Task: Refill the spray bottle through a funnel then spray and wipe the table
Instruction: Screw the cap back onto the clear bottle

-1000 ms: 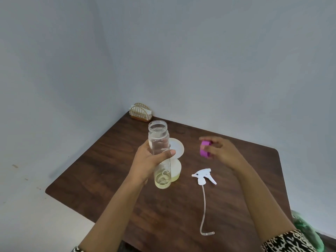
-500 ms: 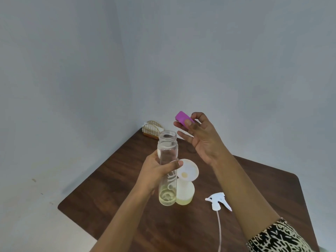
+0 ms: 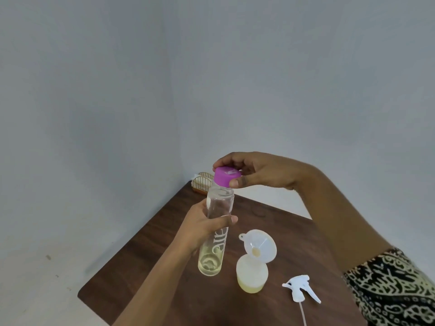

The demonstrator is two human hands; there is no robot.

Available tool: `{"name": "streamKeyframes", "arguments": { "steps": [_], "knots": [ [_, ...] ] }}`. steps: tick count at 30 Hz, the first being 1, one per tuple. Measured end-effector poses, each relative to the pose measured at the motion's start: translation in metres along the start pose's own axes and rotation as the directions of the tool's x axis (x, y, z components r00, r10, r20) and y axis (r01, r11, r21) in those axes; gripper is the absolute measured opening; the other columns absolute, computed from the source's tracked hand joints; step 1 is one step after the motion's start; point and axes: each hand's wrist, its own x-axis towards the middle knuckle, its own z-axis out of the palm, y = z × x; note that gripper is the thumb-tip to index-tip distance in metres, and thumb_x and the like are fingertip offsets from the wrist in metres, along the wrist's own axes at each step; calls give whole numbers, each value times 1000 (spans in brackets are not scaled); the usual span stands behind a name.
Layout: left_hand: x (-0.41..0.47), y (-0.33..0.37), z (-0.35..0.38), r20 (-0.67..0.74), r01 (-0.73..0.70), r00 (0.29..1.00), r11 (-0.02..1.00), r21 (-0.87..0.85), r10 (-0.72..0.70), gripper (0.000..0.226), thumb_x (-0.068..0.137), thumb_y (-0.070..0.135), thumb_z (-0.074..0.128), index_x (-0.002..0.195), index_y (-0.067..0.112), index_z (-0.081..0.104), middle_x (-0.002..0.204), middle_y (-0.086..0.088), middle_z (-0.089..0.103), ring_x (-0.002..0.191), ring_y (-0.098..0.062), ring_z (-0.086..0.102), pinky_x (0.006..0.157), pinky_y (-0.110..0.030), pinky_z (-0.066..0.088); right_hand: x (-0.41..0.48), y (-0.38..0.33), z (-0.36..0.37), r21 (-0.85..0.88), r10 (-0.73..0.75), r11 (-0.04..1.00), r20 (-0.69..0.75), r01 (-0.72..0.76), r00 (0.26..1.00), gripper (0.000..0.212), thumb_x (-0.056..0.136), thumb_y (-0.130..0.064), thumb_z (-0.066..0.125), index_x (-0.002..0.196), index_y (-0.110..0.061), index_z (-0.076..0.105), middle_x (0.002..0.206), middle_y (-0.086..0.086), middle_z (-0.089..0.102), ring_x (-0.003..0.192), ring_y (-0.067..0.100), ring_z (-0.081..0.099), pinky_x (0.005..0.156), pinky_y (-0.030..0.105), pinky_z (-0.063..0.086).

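Two bottles (image 3: 217, 229) (image 3: 251, 276), one funnel (image 3: 260, 245), one cap (image 3: 226, 176), one sprayer (image 3: 300, 288).

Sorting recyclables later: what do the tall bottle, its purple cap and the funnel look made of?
Tall bottle: clear, glossy, probably plastic, possibly glass; the table shows through. Purple cap: opaque, smooth plastic, by its look. Funnel: translucent white, matte, likely plastic.

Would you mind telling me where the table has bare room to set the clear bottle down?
The far right of the table, behind the funnel and under the right hand, is bare. So is the near left, between the clear bottle and the table's left edge. It is crowded at the centre right: funnel on the spray bottle, with the trigger head beside it.
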Motion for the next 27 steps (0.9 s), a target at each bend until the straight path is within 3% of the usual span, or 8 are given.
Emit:
{"name": "streamKeyframes", "arguments": {
  "steps": [5,8,11,13,17,22,25,27],
  "knots": [
    [7,2,-7,25,-2,1000,1000,26,1,37,59,36,84,91,27,68,81,6,76,71,-12,74,57,-12,52,19,-13,-9,-234,79,971,133,-46,988,47,88,-17,67,130,-26,49,128,-17,54,117,-7,51,95,8,42],
    [11,-2,-9,1,-4,1000,999,38,4,36,57,39,84,88,30,69,81,6,76,72,-13,74,58,-16,54,27,-19,-7,-408,126,910,93,-77,988,45,84,-29,71,125,-25,53,124,-11,60,113,2,56,97,18,45],
    [14,-8,-10,-37,9,999,999,48,-7,38,55,41,85,89,32,69,83,9,76,74,-10,74,62,-21,53,36,-25,5,-706,121,688,-118,-170,986,53,72,-65,65,99,-20,65,87,-6,72,79,8,66,73,27,52],
    [17,-10,-9,-51,11,999,998,57,-8,38,57,40,85,90,33,69,84,12,76,75,-7,73,63,-20,52,44,-25,17,-842,56,493,-220,-218,974,68,69,-81,50,73,-15,64,58,-3,66,53,9,61,56,25,44],
    [20,-13,-9,-75,-13,997,996,86,19,34,61,36,86,91,32,69,83,15,76,75,-3,72,63,-16,50,52,-18,26,-900,-46,326,-321,-290,946,75,76,-82,32,47,-14,44,47,-2,44,47,12,43,49,24,28],
    [28,-17,-13,-139,24,990,999,45,-17,29,66,28,86,90,31,70,81,13,76,75,-6,73,68,-26,51,53,-4,20,-903,-43,369,-255,-221,966,66,78,-76,42,64,-13,53,57,-3,48,53,14,45,50,26,30],
    [32,-18,-18,-124,20,992,997,73,-11,32,68,26,86,94,30,69,83,13,76,78,-6,73,68,-25,51,54,-1,11,-807,84,545,-217,-228,972,70,73,-80,43,104,-19,60,87,-3,66,76,16,59,60,28,41],
    [33,-18,-18,-105,13,994,994,109,-1,36,67,28,86,99,31,68,86,14,76,81,-6,72,70,-23,52,57,1,7,-650,156,725,-165,-226,974,69,73,-78,45,111,-22,59,96,-1,70,77,16,65,58,25,49]
  ]
}}
